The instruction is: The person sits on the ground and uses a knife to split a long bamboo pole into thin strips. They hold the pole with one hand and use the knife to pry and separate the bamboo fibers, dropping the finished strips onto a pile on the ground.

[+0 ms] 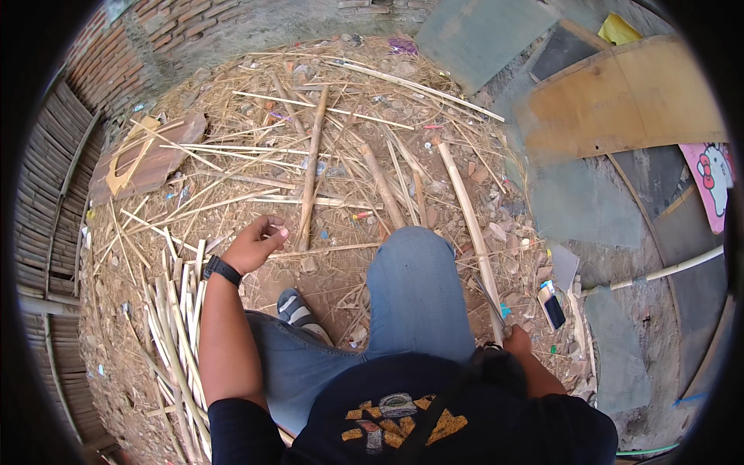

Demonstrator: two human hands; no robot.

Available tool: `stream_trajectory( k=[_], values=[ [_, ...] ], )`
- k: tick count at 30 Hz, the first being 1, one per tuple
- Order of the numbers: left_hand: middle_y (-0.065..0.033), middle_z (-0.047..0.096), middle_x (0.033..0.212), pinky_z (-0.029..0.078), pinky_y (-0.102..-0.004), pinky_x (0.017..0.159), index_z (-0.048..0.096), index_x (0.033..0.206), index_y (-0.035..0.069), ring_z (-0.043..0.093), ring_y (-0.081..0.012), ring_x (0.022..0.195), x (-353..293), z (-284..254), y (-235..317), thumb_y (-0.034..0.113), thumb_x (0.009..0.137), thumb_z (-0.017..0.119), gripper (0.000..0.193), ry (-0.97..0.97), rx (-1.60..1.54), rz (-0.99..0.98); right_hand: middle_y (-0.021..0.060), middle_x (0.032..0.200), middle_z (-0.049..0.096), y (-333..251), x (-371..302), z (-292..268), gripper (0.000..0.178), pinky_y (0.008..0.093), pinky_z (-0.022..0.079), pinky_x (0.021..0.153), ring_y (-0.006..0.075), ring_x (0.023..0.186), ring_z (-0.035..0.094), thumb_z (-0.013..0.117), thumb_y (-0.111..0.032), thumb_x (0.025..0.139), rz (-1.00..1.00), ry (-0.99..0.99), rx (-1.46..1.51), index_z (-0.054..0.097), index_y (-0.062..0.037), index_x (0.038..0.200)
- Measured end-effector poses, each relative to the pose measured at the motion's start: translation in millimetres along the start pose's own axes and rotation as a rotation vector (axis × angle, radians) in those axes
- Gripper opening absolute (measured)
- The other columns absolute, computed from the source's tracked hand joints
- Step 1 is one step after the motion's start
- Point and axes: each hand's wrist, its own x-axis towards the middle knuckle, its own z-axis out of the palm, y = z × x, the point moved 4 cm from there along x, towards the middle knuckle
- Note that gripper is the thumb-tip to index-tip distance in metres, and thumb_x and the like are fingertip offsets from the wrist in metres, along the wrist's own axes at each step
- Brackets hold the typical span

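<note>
My left hand (260, 244), with a black watch on its wrist, hovers over the ground left of my raised knee. Its fingers are loosely curled, and I see nothing held between them and the thumb. At the right of my knee, my right hand (518, 339) is closed low beside my body. A dark, narrow knife blade (490, 301) runs forward from it; the handle is hidden by the fingers. Along that blade lies a long pale bamboo pole (467, 213), pointing away from me. Its near end is close to my right hand.
Split bamboo strips (180, 310) lie bundled at my left. Brown poles (314, 167) and loose strips litter the ground ahead. A phone (551, 306) lies at the right, near grey and tan boards (628, 93). A bamboo-slat wall (54, 186) stands left, and a brick wall (116, 66) behind.
</note>
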Motion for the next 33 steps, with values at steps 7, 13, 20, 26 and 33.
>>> stream_trajectory(
  k=[7, 13, 20, 26, 33],
  values=[
    [-0.0076, 0.063, 0.098, 0.050, -0.0290, 0.075, 0.051, 0.127, 0.002, 0.065, -0.0152, 0.086, -2, -6, -9, 0.031, 0.096, 0.063, 0.044, 0.009, 0.084, -0.062, 0.0246, 0.100, 0.067, 21, 23, 16, 0.036, 0.0506, 0.050, 0.085, 0.0416, 0.096, 0.065, 0.070, -0.020, 0.080, -0.009, 0.214, 0.140, 0.058, -0.0018, 0.108],
    [-0.0079, 0.062, 0.092, 0.051, -0.0283, 0.075, 0.052, 0.123, -0.002, 0.064, -0.0150, 0.083, 8, 1, -9, 0.027, 0.094, 0.067, 0.043, 0.037, 0.011, -0.111, 0.0273, 0.099, 0.066, -46, 96, 3, 0.041, 0.0514, 0.050, 0.083, 0.0453, 0.094, 0.064, 0.073, -0.025, 0.077, -0.124, 0.292, 0.306, 0.060, 0.0031, 0.103],
    [-0.0086, 0.067, 0.095, 0.051, -0.0319, 0.076, 0.055, 0.121, 0.004, 0.067, -0.0154, 0.088, 14, -4, -23, 0.035, 0.094, 0.065, 0.043, 0.064, 0.160, -0.238, 0.0283, 0.102, 0.066, -129, 175, 23, 0.044, 0.0461, 0.050, 0.087, 0.0431, 0.099, 0.064, 0.078, -0.023, 0.072, -0.149, 0.191, 0.388, 0.064, 0.0061, 0.102],
    [-0.0105, 0.068, 0.096, 0.052, -0.0338, 0.079, 0.054, 0.125, 0.003, 0.066, -0.0176, 0.087, 23, 2, -20, 0.039, 0.093, 0.066, 0.049, 0.079, 0.253, -0.201, 0.0274, 0.106, 0.066, -151, 187, 24, 0.048, 0.0464, 0.051, 0.090, 0.0417, 0.103, 0.064, 0.075, -0.023, 0.075, -0.117, 0.112, 0.301, 0.063, 0.0049, 0.111],
    [-0.0111, 0.067, 0.096, 0.051, -0.0340, 0.081, 0.053, 0.126, 0.000, 0.066, -0.0185, 0.087, 31, 8, -24, 0.038, 0.092, 0.067, 0.052, 0.076, 0.250, -0.191, 0.0264, 0.110, 0.065, -142, 210, 38, 0.051, 0.0475, 0.049, 0.092, 0.0414, 0.106, 0.063, 0.076, -0.022, 0.074, -0.051, 0.044, 0.260, 0.058, 0.0038, 0.114]
  ],
)
